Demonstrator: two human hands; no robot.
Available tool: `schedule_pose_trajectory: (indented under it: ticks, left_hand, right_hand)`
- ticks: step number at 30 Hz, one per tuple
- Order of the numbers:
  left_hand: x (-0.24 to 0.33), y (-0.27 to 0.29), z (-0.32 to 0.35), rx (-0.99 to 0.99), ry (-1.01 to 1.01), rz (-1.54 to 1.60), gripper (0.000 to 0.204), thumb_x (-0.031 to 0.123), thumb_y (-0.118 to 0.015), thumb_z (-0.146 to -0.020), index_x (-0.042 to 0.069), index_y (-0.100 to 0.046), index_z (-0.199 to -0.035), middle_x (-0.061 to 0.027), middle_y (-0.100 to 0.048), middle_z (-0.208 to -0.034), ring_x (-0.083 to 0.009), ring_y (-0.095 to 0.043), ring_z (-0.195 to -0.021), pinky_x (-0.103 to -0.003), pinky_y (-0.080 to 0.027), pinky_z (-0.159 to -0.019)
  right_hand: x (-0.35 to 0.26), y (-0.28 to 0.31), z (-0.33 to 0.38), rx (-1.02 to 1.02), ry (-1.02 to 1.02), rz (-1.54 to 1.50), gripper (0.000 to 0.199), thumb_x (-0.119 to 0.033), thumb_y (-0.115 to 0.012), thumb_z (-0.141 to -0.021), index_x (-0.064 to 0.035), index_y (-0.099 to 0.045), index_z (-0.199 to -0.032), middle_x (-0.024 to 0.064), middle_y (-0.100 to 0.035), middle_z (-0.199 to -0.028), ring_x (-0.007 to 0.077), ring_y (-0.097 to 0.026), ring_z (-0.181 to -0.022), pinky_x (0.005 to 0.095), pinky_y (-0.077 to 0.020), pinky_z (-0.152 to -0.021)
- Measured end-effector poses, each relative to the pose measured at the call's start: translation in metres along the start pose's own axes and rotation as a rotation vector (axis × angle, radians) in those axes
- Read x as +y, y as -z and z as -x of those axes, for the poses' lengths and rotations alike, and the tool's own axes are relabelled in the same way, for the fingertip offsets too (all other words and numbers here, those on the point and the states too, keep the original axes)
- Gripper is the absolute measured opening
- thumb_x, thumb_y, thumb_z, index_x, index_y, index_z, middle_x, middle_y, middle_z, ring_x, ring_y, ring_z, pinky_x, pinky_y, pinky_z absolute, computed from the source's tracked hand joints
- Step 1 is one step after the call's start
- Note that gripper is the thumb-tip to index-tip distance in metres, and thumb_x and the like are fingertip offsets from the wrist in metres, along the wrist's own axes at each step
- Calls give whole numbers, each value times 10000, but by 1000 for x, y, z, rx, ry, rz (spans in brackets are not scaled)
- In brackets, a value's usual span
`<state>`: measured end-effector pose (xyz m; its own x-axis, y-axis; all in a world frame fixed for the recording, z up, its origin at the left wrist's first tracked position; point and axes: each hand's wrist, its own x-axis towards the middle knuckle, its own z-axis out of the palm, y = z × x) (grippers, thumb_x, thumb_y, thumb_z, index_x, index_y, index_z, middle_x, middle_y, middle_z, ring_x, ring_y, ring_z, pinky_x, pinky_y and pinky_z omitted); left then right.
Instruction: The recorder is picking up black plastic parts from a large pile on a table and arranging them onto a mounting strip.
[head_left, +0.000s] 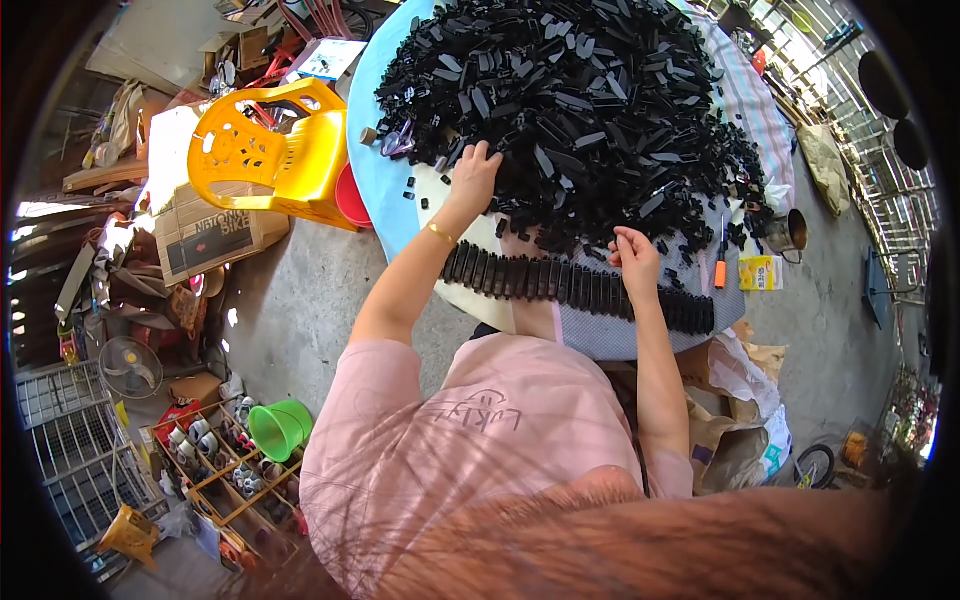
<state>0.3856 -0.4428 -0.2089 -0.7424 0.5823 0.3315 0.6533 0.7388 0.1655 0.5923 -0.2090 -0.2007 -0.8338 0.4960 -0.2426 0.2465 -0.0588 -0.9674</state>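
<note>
A large heap of small black plastic parts (pixel 560 95) covers much of the round table. My left hand (pixel 475 180) reaches to the heap's left edge, its fingers bent and slightly apart; nothing shows in them, though the undersides are hidden. Closer to me, my right hand (pixel 637 262) is closed with thumb and forefinger pinched at the heap's front edge. Whatever it may hold is too small to make out. Along the near table edge runs a long row of black parts (pixel 540 278) set side by side, passing under my right wrist.
The table's light blue cover (pixel 372 95) shows at the left. An orange-handled screwdriver (pixel 720 270), a yellow packet (pixel 760 273) and a metal cup (pixel 790 232) are at the right. A yellow plastic chair (pixel 310 165) and red bucket (pixel 350 198) stand close by on the left.
</note>
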Motion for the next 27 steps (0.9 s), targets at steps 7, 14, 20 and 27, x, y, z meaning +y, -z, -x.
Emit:
schedule_pose_trajectory:
  ticks: [7,14,20,27]
  left_hand:
    - [-9,6,-9,90,-6,125,295,153,-699,-636,104,-607,-912,-85,-545,-952,-286,-504,-963,-383,-414,-810]
    - [47,51,6,-403,694,1643,218,171,-545,-888,8,-508,-1028,-103,-631,-874,-158,-618,-735,-270,-524,-632]
    - [112,62,49,-560,739,2051,253,226,-468,-932,29,-517,-1083,-89,-594,-941,-172,-605,-748,-297,-518,-671]
    - [151,90,66,-713,748,2183,314,231,-485,-925,98,-480,-1209,-10,-597,-919,-126,-600,-799,-253,-479,-708]
  right_hand:
    - [-18,21,42,20,75,54,206,-117,-558,-868,14,-628,-1011,35,-610,-699,60,-529,-564,192,-445,-533]
    - [-38,4,57,38,226,113,163,-66,-584,-830,4,-649,-962,54,-642,-729,72,-565,-574,193,-451,-539]
    - [-77,-18,61,50,607,272,138,-8,-641,-768,-18,-650,-905,69,-617,-753,124,-553,-578,223,-423,-503]
    - [-82,-22,66,155,868,410,125,-24,-650,-753,-15,-644,-878,96,-617,-820,222,-603,-666,287,-485,-569]
